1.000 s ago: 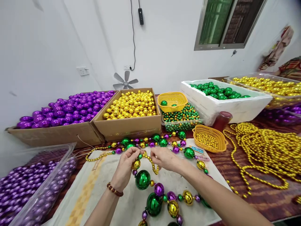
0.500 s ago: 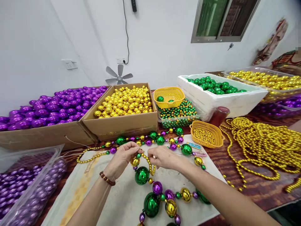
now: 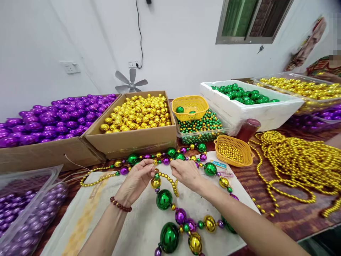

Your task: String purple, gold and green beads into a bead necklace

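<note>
My left hand (image 3: 140, 176), with a beaded bracelet (image 3: 120, 204) at its wrist, pinches the end of a bead strand just above a gold bead (image 3: 156, 182). A short run of small gold beads (image 3: 167, 179) hangs from there toward the right. My right hand (image 3: 186, 173) is closed at the right of it, fingertips together; what it grips is too small to make out. Below, large green (image 3: 164, 199), purple (image 3: 180, 216) and gold (image 3: 195, 243) beads of the strand lie on a pale cloth (image 3: 138, 227). More of the strand curves behind both hands.
Boxes of purple (image 3: 48, 122) and gold (image 3: 138, 113) balls stand behind, left of a yellow basket (image 3: 190, 106). A foam box (image 3: 250, 115), a jar (image 3: 248, 130) and a small basket (image 3: 234, 151) stand right, near piled gold strands (image 3: 298, 160). A person (image 3: 323, 67) is at far right.
My right hand has moved up and slightly right, its fingers now higher above the short gold beads. My left hand stays by the strand's end. The view has shifted a little.
</note>
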Tool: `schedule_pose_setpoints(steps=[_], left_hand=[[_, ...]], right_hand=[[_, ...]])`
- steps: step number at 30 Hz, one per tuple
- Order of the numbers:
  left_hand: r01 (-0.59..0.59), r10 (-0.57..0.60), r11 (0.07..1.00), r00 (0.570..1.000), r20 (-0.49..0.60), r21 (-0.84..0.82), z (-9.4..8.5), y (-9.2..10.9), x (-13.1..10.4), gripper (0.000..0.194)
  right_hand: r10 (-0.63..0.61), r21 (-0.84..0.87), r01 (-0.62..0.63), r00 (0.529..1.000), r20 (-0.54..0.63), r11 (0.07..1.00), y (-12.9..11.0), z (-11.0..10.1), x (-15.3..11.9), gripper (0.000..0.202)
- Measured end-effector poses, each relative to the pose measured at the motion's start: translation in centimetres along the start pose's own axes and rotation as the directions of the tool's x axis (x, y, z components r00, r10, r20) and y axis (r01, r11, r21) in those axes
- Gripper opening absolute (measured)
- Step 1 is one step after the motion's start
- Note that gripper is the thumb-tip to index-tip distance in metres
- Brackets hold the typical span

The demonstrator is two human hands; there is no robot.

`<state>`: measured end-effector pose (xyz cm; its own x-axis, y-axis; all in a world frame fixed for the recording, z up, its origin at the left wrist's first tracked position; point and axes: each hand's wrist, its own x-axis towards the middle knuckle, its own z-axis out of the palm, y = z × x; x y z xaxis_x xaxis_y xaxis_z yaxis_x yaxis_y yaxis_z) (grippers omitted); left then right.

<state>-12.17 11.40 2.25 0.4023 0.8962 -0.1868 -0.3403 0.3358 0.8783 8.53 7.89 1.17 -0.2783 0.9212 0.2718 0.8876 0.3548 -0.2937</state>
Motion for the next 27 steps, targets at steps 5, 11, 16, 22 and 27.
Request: schedule_pose_setpoints(steps=[5,11,16,22,27], left_hand=[[0.056,-0.056,0.984,0.998,-0.007,0.170,0.3,-0.4,0.3,0.018],[0.089,-0.107,0.973,0.992,0.073,0.213,0.9,-0.3,0.7,0.017],[0.015,-0.027,0.981,0.998,0.060,0.195,1.0,-0.3,0.9,0.016],[-0.020,0.006,0.981,0.998,0.068,0.193,0.4,0.3,1.5,0.016],[0.012,-0.042,0.957,0.994,0.098,0.290,0.0,1.0,1.8,0.017]], right_hand=[[-0.044,-0.034,0.044,0.999,-0.008,0.998,0.0,-0.9,0.5,0.017],[-0.149,0.046,0.148,0.989,0.008,0.988,-0.7,-1.4,4.1,0.024],[-0.021,0.238,0.026,1.000,-0.023,0.971,-0.7,-0.6,6.0,0.017],[-0.042,0.587,-0.065,0.985,0.166,0.807,0.6,1.4,5.4,0.018],[-0.073,0.722,-0.072,0.983,0.168,0.688,1.8,1.5,5.6,0.017]])
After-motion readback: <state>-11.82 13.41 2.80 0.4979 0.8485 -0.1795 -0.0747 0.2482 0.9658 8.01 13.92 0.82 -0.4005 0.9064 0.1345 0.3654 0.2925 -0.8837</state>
